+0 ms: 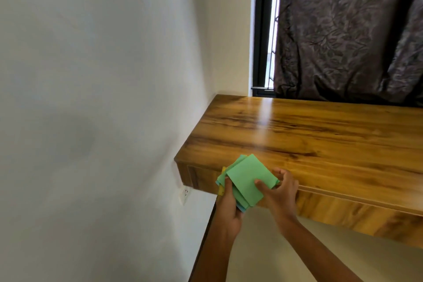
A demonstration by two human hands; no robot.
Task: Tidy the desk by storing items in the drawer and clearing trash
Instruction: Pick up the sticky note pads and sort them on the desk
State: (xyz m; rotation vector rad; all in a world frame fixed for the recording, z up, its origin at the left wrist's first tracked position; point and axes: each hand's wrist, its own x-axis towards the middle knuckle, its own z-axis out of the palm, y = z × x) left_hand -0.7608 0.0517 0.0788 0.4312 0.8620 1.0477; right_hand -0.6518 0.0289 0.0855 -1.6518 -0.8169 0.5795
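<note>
1. Paper stack (246,179), green on top, held at the desk (320,135) front edge.
2. Left hand (229,208) grips beneath; right hand (278,192) pinches the top sheets.
3. Advice: square edges before stowing in the drawer.

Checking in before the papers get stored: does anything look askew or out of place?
The paper stack, held by the left hand and right hand at the desk corner, is fanned unevenly; yellow and blue sheets poke out under the green.
</note>
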